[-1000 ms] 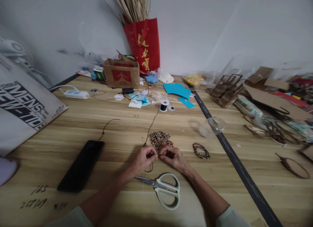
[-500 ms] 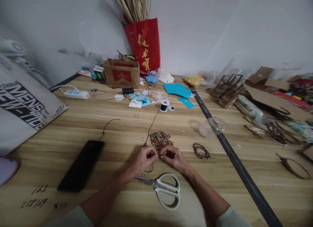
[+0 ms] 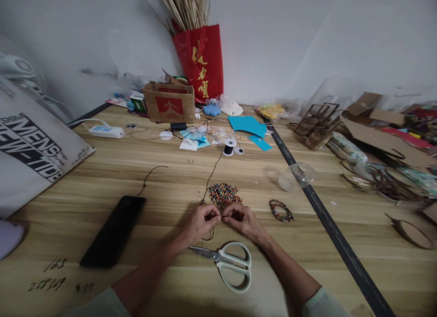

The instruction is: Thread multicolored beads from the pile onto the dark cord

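My left hand (image 3: 204, 220) is closed in a pinch on a thin black cord (image 3: 213, 168), which runs back to a spool (image 3: 229, 147). A few beads sit on the cord just behind my left fingers, and a loop of it hangs below them. My right hand (image 3: 241, 220) pinches at the same spot, fingertips almost touching the left ones, with a short dark bit of cord between them. Just beyond both hands lies a pile of small multicoloured beads (image 3: 224, 193). Scissors (image 3: 234, 264) with pale green handles rest in front of my hands.
A beaded bracelet (image 3: 281, 211) and a clear plastic jar (image 3: 296, 177) lie to the right. On the left are a black phone (image 3: 114, 231) and a loose piece of cord (image 3: 145, 181). Blue sheets (image 3: 247, 126), a paper bag (image 3: 170, 103) and a red bag (image 3: 205, 64) stand farther back.
Almost nothing differs. Both hands keep their pinch at the same place, and the beads, scissors and spool have not moved; the view shifts very slightly.
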A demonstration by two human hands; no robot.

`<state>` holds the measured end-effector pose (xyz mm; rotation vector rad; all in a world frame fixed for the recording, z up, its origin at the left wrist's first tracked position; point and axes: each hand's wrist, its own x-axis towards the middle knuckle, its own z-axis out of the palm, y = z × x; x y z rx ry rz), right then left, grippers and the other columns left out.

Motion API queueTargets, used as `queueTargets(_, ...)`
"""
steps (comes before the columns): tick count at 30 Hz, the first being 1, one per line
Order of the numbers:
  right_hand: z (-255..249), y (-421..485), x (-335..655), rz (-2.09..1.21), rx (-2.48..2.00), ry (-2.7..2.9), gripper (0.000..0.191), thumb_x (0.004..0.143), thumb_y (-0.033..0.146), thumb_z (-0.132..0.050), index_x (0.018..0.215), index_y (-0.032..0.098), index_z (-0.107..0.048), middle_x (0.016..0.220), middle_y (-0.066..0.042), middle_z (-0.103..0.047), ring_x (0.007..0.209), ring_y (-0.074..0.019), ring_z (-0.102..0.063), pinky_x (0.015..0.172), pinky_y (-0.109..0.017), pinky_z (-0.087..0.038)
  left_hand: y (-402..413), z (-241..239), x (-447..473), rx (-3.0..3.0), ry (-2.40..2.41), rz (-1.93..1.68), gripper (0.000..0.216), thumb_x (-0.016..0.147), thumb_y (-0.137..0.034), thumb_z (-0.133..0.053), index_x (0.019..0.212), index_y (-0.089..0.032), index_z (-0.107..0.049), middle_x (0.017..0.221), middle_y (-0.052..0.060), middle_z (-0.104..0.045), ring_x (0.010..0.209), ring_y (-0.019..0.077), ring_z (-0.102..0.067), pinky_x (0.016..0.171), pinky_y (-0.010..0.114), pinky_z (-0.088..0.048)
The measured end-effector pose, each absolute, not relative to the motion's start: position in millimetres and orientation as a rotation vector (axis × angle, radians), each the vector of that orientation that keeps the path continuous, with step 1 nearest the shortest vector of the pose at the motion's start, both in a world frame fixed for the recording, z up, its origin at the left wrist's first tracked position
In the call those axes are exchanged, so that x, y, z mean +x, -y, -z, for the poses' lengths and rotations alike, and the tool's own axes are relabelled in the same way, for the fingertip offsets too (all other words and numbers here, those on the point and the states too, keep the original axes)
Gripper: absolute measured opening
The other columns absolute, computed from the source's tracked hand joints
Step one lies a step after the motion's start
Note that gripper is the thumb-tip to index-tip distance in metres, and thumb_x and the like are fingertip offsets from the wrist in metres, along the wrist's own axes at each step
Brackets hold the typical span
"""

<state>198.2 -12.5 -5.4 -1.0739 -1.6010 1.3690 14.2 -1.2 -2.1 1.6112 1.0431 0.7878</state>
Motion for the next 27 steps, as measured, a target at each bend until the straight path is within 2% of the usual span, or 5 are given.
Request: queueTargets(27,8.5,12.7,198.4,-1.358,-1.070,1.620,0.028,0.079,0.042,-0.067,0.077,0.015,-0.061,0.063,0.002,-0.054,0.056,-0.0098,-0.046,0.052,-0.022,-0.034,0.6,2.1,13.8,1.635,-1.042,-0.779,0.011,0.073,-0.023,-0.057,0.068,-0.014,-0.061,0.057,-0.001,-0.054,0.057,0.0117,-0.048,0.054,0.021,-0.037)
